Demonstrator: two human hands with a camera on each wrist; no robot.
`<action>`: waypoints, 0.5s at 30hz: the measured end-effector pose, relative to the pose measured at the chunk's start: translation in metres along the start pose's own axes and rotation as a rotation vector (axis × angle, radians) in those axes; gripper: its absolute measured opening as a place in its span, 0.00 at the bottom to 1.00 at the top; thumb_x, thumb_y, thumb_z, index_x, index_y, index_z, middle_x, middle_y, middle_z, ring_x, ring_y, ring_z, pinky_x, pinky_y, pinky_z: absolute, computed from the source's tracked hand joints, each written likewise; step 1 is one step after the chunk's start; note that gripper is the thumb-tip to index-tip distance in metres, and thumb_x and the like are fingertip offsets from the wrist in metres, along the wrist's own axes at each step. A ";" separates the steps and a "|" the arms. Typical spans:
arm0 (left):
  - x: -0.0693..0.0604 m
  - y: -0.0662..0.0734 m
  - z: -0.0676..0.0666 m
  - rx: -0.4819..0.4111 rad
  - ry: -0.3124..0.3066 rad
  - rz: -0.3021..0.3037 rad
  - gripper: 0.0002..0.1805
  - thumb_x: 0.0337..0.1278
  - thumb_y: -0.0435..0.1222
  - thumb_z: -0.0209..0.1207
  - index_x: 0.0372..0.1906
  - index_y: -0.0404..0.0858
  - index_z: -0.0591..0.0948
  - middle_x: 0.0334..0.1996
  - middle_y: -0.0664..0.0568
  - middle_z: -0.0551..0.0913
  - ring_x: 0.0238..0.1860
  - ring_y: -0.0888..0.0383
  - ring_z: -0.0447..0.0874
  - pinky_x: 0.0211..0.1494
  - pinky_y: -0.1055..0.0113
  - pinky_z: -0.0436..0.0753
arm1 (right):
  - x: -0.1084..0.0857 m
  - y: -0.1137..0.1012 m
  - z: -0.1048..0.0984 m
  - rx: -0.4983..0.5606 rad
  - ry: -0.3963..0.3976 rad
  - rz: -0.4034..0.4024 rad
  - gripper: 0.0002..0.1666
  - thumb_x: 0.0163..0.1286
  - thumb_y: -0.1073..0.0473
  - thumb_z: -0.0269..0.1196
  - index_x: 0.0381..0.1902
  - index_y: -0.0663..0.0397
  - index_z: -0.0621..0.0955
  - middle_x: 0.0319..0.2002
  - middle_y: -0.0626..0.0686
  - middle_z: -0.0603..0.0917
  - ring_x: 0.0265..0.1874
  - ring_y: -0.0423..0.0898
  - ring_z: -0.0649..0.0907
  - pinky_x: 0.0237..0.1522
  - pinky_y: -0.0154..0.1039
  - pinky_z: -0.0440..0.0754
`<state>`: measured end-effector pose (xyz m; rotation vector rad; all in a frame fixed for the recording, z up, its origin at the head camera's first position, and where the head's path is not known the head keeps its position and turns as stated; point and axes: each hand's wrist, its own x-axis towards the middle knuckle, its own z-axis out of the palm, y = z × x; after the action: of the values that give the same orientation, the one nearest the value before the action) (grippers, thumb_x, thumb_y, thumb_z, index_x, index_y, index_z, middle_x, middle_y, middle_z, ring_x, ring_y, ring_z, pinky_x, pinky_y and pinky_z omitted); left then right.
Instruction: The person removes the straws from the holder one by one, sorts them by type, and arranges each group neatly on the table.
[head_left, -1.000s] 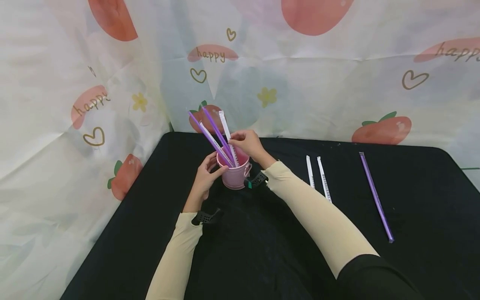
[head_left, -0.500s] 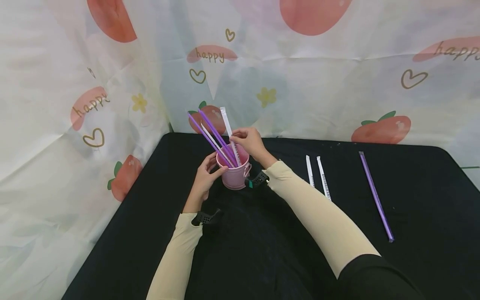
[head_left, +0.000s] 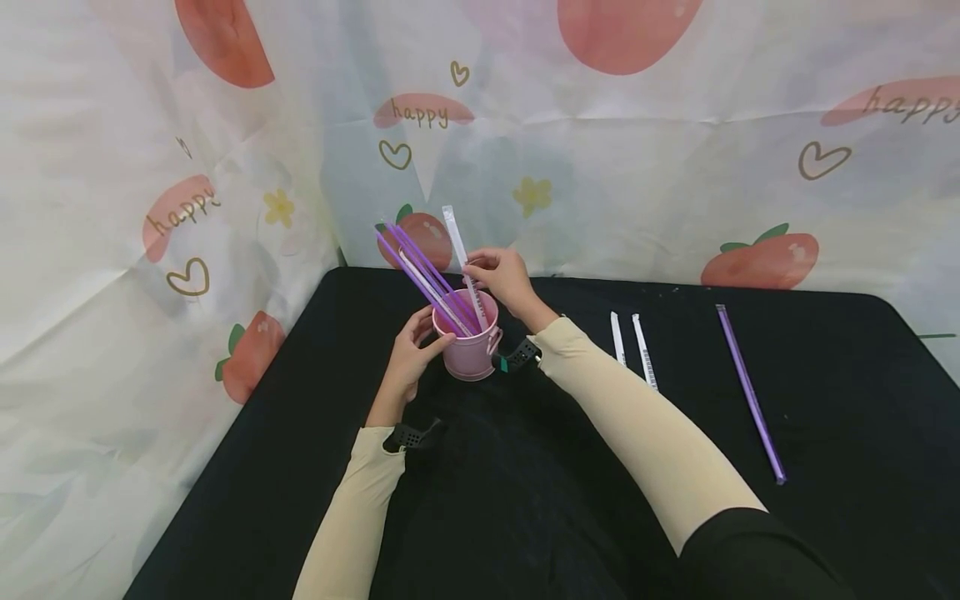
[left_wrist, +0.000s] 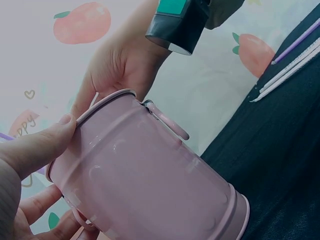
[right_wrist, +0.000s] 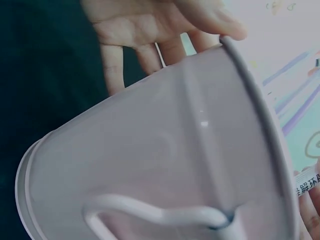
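A small pink pail (head_left: 469, 360) stands near the back-left corner of the black tabletop (head_left: 540, 508). The left hand (head_left: 409, 357) clasps its side, thumb at the rim. The right hand (head_left: 507, 282) pinches a white wrapped straw (head_left: 454, 233) that slants up out of the pail, beside leaning purple straws (head_left: 422, 257). It looks light, smooth and easily creased, best pinched gently above the rim; the pail seems stiff. Toward the right edge lie two white straws (head_left: 644, 350) and a purple one (head_left: 751, 394).

Straws (head_left: 429, 277) in bucket (head_left: 468, 360); loose straws (head_left: 644, 350) to R
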<state>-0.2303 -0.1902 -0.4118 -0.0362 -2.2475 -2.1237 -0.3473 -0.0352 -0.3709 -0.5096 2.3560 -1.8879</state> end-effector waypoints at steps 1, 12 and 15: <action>0.002 -0.004 0.000 0.000 0.005 0.002 0.34 0.57 0.32 0.60 0.68 0.35 0.61 0.66 0.38 0.65 0.68 0.44 0.61 0.71 0.48 0.62 | 0.000 -0.001 0.000 0.007 0.003 0.001 0.16 0.64 0.63 0.62 0.48 0.66 0.80 0.43 0.68 0.84 0.39 0.55 0.86 0.41 0.40 0.85; 0.012 -0.024 -0.002 0.011 0.039 0.022 0.33 0.56 0.33 0.61 0.67 0.39 0.64 0.64 0.42 0.68 0.67 0.47 0.64 0.70 0.49 0.64 | 0.000 -0.011 -0.006 0.012 0.020 -0.034 0.16 0.63 0.63 0.63 0.48 0.66 0.81 0.44 0.66 0.84 0.32 0.42 0.85 0.41 0.46 0.85; 0.012 -0.024 -0.002 0.010 0.036 0.017 0.33 0.57 0.33 0.61 0.67 0.39 0.63 0.64 0.42 0.68 0.67 0.47 0.63 0.70 0.50 0.64 | 0.000 -0.014 -0.008 0.021 0.019 -0.040 0.17 0.63 0.63 0.63 0.49 0.66 0.81 0.44 0.66 0.84 0.36 0.46 0.86 0.42 0.47 0.84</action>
<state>-0.2438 -0.1941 -0.4349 -0.0160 -2.2294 -2.0872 -0.3463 -0.0307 -0.3554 -0.5431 2.3524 -1.9402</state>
